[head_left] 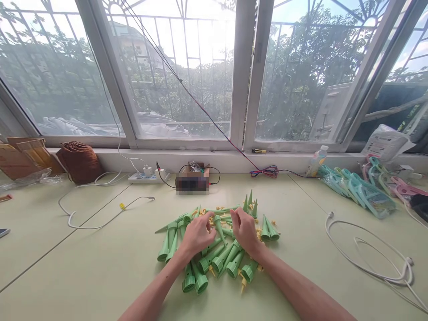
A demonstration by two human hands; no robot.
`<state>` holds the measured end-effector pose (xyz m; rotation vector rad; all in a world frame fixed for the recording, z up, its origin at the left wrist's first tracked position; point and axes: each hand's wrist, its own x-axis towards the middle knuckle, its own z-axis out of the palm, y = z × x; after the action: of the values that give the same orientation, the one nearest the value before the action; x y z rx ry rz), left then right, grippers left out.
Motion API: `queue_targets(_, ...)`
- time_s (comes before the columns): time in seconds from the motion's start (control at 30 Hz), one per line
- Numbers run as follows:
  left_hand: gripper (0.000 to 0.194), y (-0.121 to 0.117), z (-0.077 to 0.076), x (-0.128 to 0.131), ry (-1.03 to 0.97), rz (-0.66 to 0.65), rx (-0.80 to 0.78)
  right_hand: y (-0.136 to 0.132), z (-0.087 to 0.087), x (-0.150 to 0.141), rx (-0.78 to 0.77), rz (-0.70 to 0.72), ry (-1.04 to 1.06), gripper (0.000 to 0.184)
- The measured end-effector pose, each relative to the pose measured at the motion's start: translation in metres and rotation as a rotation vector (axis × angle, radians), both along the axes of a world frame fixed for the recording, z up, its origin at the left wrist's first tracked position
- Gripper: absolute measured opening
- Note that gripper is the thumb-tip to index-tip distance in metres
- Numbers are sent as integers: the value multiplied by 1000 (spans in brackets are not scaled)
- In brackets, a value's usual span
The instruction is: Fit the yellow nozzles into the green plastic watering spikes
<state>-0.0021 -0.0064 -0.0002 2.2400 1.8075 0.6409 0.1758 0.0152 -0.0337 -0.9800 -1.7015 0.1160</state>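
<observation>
A pile of green plastic cone-shaped spikes with ribbed, hollow wide ends (220, 262) lies on the table, mixed with small yellow nozzle-like pieces (244, 285). Over its left part is my left hand (199, 232), its fingers curled inward. One green spike (219, 229) slants just right of those fingertips; whether they touch it is unclear. My right hand (245, 229) is over the right part, thumb and fingers drawn together in a pinch. Whatever is between them is too small or hidden to make out. Several spikes stand upright on their wide ends (255, 209) beyond the right hand.
Behind the pile sit a small open box (202, 169) and a power strip (149, 177). White cables (96, 226) lie left, with another coiled cable (368, 272) right. A brown pouch (81, 162), a bottle (317, 160) and bagged pastel hangers (364, 189) stand along the windowsill.
</observation>
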Motion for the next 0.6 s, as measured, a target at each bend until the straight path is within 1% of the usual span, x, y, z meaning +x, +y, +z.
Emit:
queue_targets(0.2, 44, 2, -5, -2, -4, -21, -38, 0, 0, -1, 62, -38, -45, 44)
queue_targets(0.37, 44, 3, -9, -4, -16, -38, -41, 0, -1, -2, 87, -21, -86, 45)
queue_targets(0.6, 41, 1, -6, -2, -5, -25, -62, -1, -1, -3, 79, 13, -101, 46)
